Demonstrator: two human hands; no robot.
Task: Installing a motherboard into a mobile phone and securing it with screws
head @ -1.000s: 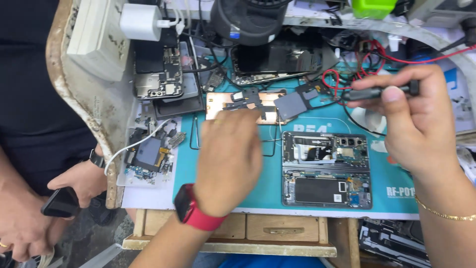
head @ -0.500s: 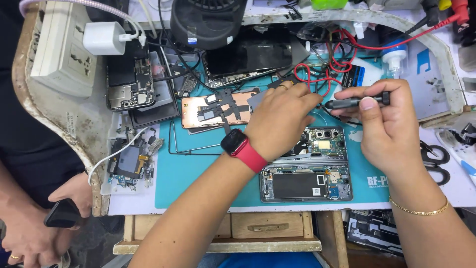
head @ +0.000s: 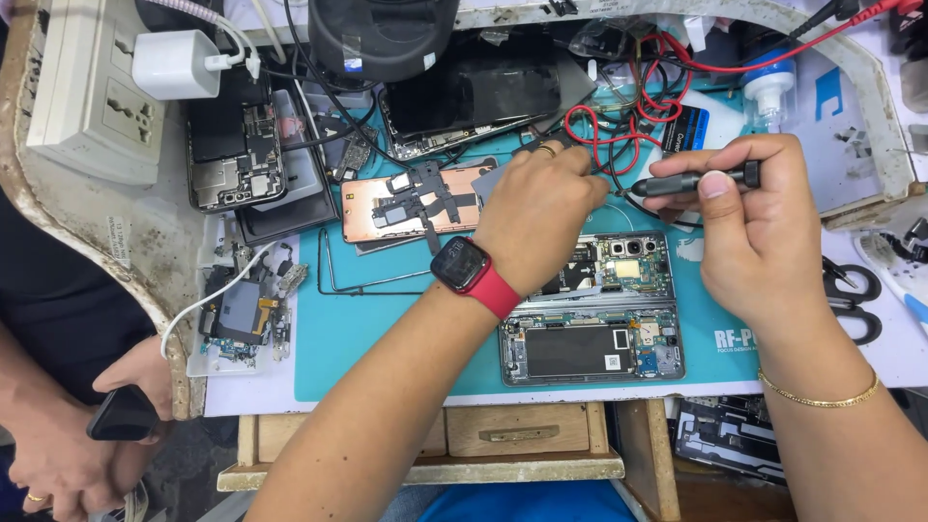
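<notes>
Your right hand [head: 764, 232] fingers pinch black screwdriver [head: 691, 181]; left hand [head: 536, 217] curled, empty, steadying opened phone [head: 592, 309]; next, seat tip squarely on screw

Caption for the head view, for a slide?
Left hand rests above an opened phone on a teal mat; right hand grips a black screwdriver.

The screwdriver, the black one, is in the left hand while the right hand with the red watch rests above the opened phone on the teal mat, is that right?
Not quite. The head view shows the black screwdriver held in the right hand; the red watch is on the left hand, which rests above the opened phone on the teal mat.
</notes>
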